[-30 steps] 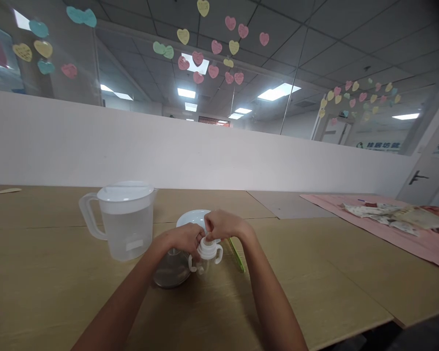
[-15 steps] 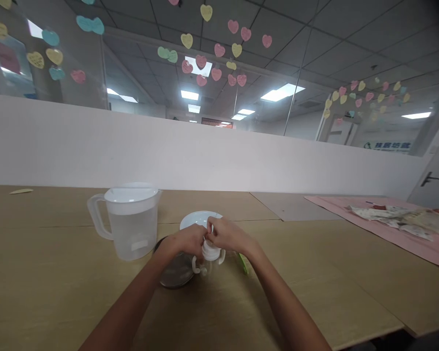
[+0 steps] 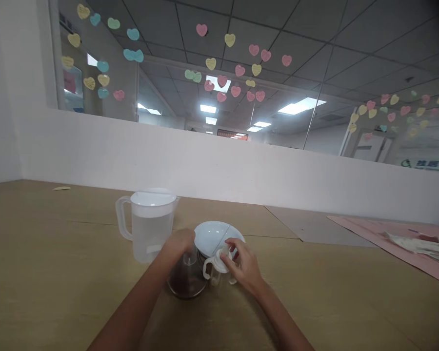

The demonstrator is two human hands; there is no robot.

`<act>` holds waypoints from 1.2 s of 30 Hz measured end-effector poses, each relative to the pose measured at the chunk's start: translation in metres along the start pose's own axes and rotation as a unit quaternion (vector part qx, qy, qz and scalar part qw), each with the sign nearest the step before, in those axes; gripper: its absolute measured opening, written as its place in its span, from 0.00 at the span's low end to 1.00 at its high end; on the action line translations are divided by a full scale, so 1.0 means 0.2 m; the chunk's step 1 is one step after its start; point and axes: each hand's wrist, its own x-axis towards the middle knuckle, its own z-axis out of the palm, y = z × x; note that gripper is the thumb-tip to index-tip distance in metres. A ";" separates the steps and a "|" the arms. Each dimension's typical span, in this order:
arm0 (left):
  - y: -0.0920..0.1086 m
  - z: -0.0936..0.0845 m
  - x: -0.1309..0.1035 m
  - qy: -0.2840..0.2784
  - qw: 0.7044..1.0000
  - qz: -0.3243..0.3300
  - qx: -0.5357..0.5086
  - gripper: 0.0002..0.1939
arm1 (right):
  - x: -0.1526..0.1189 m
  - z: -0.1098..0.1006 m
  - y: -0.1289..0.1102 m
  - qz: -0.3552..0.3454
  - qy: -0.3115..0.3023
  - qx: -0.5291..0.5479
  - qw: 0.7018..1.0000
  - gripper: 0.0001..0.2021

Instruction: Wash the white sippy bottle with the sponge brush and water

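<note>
A clear baby bottle [image 3: 215, 279] with two white side handles and a white collar stands on the table in front of me. My right hand [image 3: 244, 267] has its thumb and fingers around the bottle's top, at the collar and teat. To the left, my left hand [image 3: 181, 242] is closed on a clear cap [image 3: 190, 257], held over a dark round metal bowl [image 3: 186, 288]. Part of that bowl is hidden by my left hand and the cap. Just behind the bottle sits a white bowl [image 3: 209, 235].
A translucent pitcher [image 3: 149, 231] with a handle, holding clear liquid, stands left of my left hand. At the far right lies a pink cloth [image 3: 369, 233] with crumpled white items [image 3: 420, 247]. A white wall [image 3: 219, 168] runs along the table's back.
My hands were together at the bottle's top; now the left has moved away leftward with the clear cap, while the right stays at the bottle. The camera view has turned left.
</note>
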 end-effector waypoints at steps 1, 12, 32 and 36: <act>0.01 0.03 0.02 -0.005 1.000 -0.011 0.002 0.14 | -0.02 0.02 0.01 -0.012 -0.002 -0.008 1.000 0.17; 0.11 -0.23 -0.31 0.144 0.985 0.077 -0.053 0.17 | -0.09 0.12 0.05 0.028 0.021 0.022 0.999 0.26; 0.28 -0.17 -0.27 0.087 0.971 0.201 -0.096 0.18 | -0.07 0.09 -0.02 0.035 0.004 0.005 0.999 0.36; 0.28 -0.20 -0.28 0.072 0.970 0.204 -0.108 0.18 | -0.07 0.09 -0.03 0.036 0.000 -0.001 0.999 0.37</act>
